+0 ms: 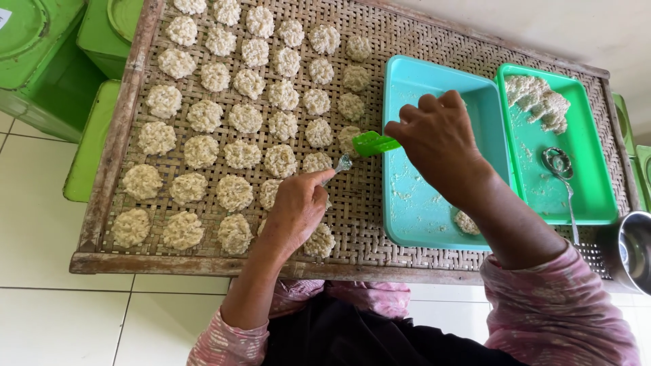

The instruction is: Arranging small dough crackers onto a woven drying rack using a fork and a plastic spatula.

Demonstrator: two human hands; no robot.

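At the far left stand green tins (34, 61) on the white tiled floor (61, 318); beside them lies a woven bamboo tray (380, 237) with a wooden frame, and rows of pale round rice cakes (203, 115) cover its left half, set close but mostly apart; the left hand (295, 210) rests low over the cakes near the tray's front edge, its fingers pinched shut on a small metal fork (343, 163) whose tip points up and right; just right of the fork tip, a small green scoop (374, 143) sits in the closed fingers of the right hand (437, 146), held over the tray beside the rim of a turquoise tub (434, 81); the tub is smeared with crumbs; next to it a green tub (597, 196) holds a lump of rice mix (539, 100) and a metal spoon (559, 166); a steel pot (634, 251) shows at the right edge.
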